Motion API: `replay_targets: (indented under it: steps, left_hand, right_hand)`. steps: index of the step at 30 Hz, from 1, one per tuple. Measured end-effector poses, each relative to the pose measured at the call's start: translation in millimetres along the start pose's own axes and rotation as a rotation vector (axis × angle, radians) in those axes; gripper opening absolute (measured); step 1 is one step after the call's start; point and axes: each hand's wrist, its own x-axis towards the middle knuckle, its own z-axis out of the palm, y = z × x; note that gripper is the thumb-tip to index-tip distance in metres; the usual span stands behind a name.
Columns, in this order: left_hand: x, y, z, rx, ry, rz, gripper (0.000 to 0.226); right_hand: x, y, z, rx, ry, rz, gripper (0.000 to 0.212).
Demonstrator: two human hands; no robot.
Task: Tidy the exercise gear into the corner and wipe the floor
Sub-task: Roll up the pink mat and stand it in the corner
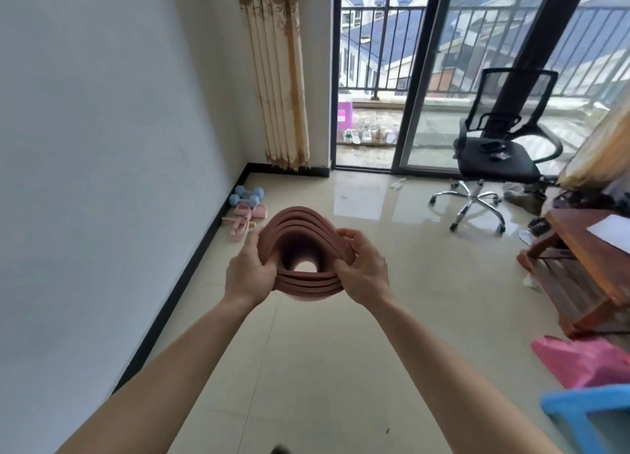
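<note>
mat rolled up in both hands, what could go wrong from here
The mat is rolled loosely, with gaps between its layers, and the left hand and right hand grip only its near end, so it may spring open.
Dumbbells and a pink rope lie by the wall ahead; stepping in there could mean tripping.
The floor looks glossy, perhaps slippery.

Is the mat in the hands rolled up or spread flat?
Rolled up: the mat shows coiled layers around a hollow middle, left hand and right hand gripping its end.
</note>
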Motion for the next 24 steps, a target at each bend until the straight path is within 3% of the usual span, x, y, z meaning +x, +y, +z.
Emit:
replay_targets:
  steps: [8,16,24]
  left_hand:
    - [227.0,-40.0,38.4,-0.058,0.078,0.000,0.053]
    - [456.8,-28.8,43.2,-0.041,0.021,0.049,0.053]
    - [666.1,-57.3,98.0,-0.011,0.003,-0.024,0.054]
  right_hand:
    - [236.0,-14.1,62.9,-0.042,-0.037,-0.111,0.051]
    - [452.2,-58.5,96.2,-0.013,0.011,-0.086,0.045]
    - [670.6,-41.0,153.3,-0.015,-0.011,-0.062,0.047]
